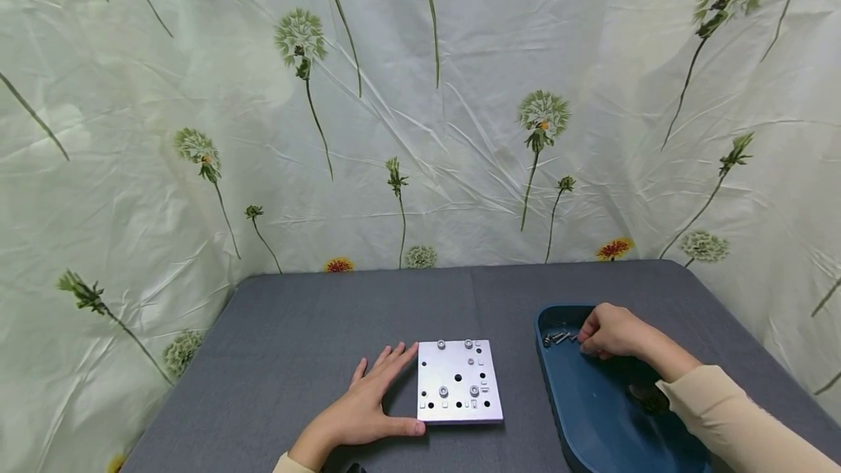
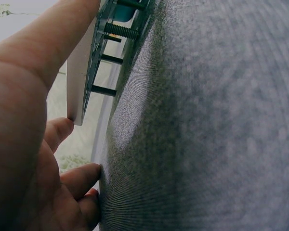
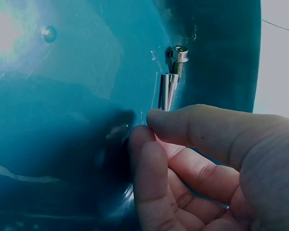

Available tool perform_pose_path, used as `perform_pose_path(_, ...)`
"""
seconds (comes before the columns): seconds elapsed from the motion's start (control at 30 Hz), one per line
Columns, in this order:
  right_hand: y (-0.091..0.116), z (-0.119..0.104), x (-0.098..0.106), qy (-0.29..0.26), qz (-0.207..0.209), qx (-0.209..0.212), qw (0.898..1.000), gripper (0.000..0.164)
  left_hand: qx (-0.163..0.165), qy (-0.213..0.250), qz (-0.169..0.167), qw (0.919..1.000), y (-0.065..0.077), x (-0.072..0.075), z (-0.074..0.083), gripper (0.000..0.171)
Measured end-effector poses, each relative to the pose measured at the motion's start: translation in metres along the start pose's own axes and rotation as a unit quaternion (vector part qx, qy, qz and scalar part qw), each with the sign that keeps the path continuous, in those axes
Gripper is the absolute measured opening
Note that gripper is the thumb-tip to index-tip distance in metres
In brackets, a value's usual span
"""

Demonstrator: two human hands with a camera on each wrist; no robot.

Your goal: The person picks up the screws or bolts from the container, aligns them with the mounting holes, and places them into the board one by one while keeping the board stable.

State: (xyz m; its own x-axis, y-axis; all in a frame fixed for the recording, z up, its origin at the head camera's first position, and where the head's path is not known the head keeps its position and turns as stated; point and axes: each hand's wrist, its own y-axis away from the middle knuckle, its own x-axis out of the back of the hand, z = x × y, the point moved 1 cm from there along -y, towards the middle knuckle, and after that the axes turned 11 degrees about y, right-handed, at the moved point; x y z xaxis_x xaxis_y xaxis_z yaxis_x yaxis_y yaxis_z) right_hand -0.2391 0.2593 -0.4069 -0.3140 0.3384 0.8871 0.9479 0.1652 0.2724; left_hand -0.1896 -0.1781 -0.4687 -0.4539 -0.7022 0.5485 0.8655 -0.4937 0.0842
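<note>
In the head view my left hand (image 1: 368, 407) reaches along the left edge of a silver metal plate (image 1: 450, 409), forefinger at its back corner and thumb at its front corner. Several socket-head screws, such as one bolt (image 1: 443, 391), stand in the plate's holes. Threaded shanks, one thick screw shank (image 2: 121, 31) among them, stick out beneath the plate in the left wrist view. My right hand (image 1: 611, 333) is inside a blue tray (image 1: 558, 414), thumb and fingertips together beside loose screws (image 1: 558, 338). I cannot tell whether a screw is between those fingertips. A socket-head screw (image 3: 179, 57) lies just beyond the thumb.
The grey cloth-covered table (image 1: 315, 320) extends under plate and tray. A dark object (image 1: 647, 394) lies in the tray beneath my right forearm. Behind the table hangs a pale flowered curtain (image 1: 460, 130). A small black item (image 1: 356, 468) shows at the front edge of the head view.
</note>
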Motion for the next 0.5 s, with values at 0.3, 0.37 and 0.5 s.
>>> perform_pose_path(0.3, -0.003, -0.0032, -0.0041, 0.01, 0.013, 0.004, 1.0, 0.007, -0.001, 0.001, 0.0, 1.0, -0.0001, 0.0001, 0.0004, 0.112)
perform_pose_path(0.37, -0.0032, -0.0039, -0.0053, 0.013, 0.017, 0.001, 1.0, 0.009, -0.002, 0.003, -0.001, 1.0, 0.0, 0.0001, 0.0007, 0.112)
perform_pose_path(0.5, -0.0045, -0.0051, -0.0073, 0.032, 0.025, -0.005, 0.999, 0.011, -0.005, 0.006, -0.003, 1.0, 0.0002, 0.0002, 0.0011, 0.112)
